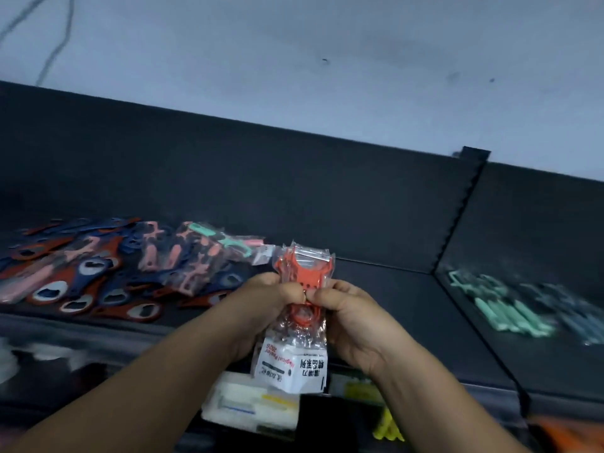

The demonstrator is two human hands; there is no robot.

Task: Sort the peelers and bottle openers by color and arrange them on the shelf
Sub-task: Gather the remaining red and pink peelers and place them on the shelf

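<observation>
Both hands hold a stack of red peelers (302, 273) in clear plastic bags with white label cards, above the front of the dark shelf (376, 289). My left hand (264, 305) grips the stack's left side and my right hand (346, 315) grips its right side. A mixed pile of red, navy and pink bottle openers (78, 282) lies at the shelf's left. Bagged pink and mint peelers (199, 253) lie beside that pile. In the right shelf section, mint peelers (503, 312) and blurred teal ones (578, 318) lie together.
A black notched divider (457, 217) splits the shelf into left and right sections. Below the shelf edge sit white packaged goods (248, 407), something yellow (387, 426) and an orange item (568, 436) at the lower right. A pale wall rises behind the shelf.
</observation>
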